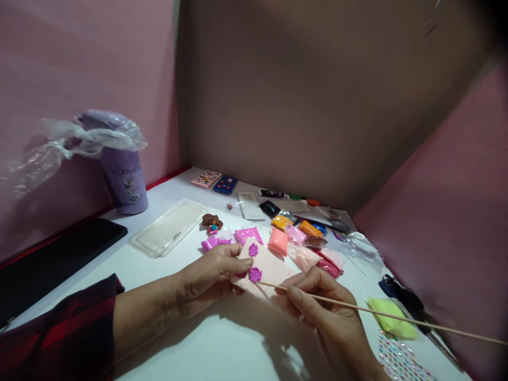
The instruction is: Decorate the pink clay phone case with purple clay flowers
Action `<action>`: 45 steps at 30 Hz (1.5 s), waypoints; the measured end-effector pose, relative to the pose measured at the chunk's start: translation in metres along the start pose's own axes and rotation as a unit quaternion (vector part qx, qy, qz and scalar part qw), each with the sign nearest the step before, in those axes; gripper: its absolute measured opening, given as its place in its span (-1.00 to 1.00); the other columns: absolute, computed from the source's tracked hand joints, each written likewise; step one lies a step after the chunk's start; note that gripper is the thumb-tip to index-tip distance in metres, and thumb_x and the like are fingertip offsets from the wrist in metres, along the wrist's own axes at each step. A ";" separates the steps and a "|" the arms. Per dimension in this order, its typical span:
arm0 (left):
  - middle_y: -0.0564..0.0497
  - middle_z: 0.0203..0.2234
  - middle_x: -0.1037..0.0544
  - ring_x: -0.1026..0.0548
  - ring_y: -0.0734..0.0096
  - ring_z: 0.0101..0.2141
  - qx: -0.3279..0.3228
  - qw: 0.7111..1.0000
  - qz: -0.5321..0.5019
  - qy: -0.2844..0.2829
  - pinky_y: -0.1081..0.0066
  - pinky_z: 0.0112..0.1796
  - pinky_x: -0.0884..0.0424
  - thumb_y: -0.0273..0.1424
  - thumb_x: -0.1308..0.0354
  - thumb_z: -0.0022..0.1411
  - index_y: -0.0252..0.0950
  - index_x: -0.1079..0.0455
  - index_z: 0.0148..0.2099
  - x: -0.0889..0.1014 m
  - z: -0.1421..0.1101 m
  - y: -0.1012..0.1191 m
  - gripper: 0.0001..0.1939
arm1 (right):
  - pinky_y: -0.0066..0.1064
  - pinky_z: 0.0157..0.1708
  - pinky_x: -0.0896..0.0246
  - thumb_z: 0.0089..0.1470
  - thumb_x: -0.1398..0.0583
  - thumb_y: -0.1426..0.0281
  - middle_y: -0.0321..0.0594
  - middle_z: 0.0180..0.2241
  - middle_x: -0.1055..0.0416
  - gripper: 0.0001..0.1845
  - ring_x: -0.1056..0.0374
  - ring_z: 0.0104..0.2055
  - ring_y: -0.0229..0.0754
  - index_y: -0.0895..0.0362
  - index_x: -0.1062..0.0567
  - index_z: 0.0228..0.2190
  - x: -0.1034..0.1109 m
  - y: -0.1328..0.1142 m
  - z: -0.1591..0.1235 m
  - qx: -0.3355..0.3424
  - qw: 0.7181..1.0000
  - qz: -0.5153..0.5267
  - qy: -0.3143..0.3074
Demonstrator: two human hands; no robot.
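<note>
Head view: we see left hand (216,272) pinching pale pink piece (273,269) by its left edge, thumb on top. Two magenta flowers (255,274) sit on it. Right hand (291,292) grips thin stick (369,309), tip at the lower flower. Piece is held up over the white table (190,344). Behind it we see clay packets (279,241); to the left, clear case (170,227), phone (59,264), purple cup (126,177). Scissors (413,299), yellow-green packet (392,317), gem stickers (400,357) lie right.
</note>
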State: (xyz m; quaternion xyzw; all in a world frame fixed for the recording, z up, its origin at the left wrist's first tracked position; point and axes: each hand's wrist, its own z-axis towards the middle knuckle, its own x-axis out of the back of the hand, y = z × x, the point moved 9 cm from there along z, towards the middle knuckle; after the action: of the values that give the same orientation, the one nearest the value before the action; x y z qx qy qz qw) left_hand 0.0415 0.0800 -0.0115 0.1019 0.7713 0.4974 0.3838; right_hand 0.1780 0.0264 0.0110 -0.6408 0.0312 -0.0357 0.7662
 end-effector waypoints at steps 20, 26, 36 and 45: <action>0.03 -0.51 -0.36 -0.28 0.60 -0.54 -0.006 1.000 -0.009 0.018 0.57 -0.53 -0.15 -0.43 -0.23 0.05 -0.39 -0.33 -0.31 0.002 -0.001 0.001 -0.82 | -0.56 -0.57 -0.12 -0.05 -0.32 0.33 -0.28 -0.53 -0.44 -0.85 -0.25 -0.54 -0.34 0.14 -0.52 -0.54 -0.002 -0.001 -0.003 -0.019 1.000 0.005 0.023; 0.03 -0.51 -0.38 -0.30 0.59 -0.54 -0.008 1.000 -0.016 0.014 0.56 -0.53 -0.15 -0.43 -0.25 0.03 -0.39 -0.33 -0.32 0.002 0.000 0.001 -0.82 | -0.53 -0.56 -0.21 -0.04 -0.31 0.32 -0.23 -0.46 -0.50 -0.86 -0.35 -0.49 -0.27 0.12 -0.52 -0.53 -0.001 -0.007 -0.006 0.001 0.999 -0.012 0.039; 0.03 -0.53 -0.40 -0.31 0.57 -0.54 -0.009 0.999 -0.026 0.019 0.54 -0.52 -0.14 -0.36 -0.33 -0.06 -0.38 -0.35 -0.36 0.001 -0.001 0.001 -0.74 | -0.44 -0.39 -0.31 0.01 -0.26 0.38 -0.20 -0.43 -0.52 -0.90 -0.44 -0.35 -0.14 0.09 -0.50 -0.52 -0.010 -0.026 -0.016 0.074 0.994 -0.080 0.028; 0.04 -0.52 -0.37 -0.30 0.57 -0.54 -0.013 1.000 -0.015 0.022 0.54 -0.52 -0.16 -0.37 -0.30 -0.02 -0.38 -0.33 -0.34 0.004 -0.001 0.001 -0.75 | -0.42 -0.42 -0.33 -0.01 -0.27 0.37 -0.19 -0.41 -0.54 -0.90 -0.46 -0.40 -0.13 0.09 -0.51 -0.53 -0.007 -0.026 -0.014 0.077 0.991 -0.104 0.030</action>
State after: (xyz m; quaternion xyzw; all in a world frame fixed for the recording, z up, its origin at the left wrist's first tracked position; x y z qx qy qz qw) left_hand 0.0381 0.0820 -0.0125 0.0742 0.7747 0.5032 0.3758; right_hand 0.1694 0.0084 0.0335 -0.5780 -0.0157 -0.1371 0.8043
